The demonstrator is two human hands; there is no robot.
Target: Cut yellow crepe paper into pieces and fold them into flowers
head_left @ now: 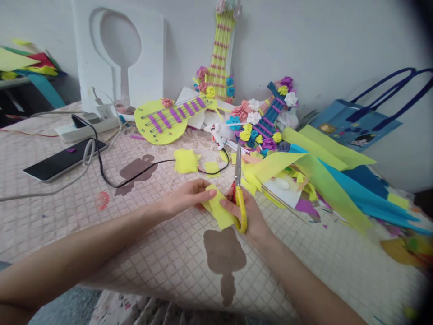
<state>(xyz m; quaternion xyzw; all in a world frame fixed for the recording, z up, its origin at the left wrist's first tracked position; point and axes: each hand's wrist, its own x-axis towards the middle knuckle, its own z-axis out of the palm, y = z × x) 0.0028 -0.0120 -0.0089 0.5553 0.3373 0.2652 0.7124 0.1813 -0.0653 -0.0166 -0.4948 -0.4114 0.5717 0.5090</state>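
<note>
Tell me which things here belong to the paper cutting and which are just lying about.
In use: yellow paper piece, pinched by left hand; scissors in right hand.
Lying about: yellow paper guitar, stack of yellow squares, black tablet, power strip, blue gift bag.

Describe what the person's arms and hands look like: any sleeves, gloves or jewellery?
Both arms are bare as far as the picture shows, with no sleeves in view. The left hand and right hand wear no gloves; no watch, bracelet or ring is visible.
</note>
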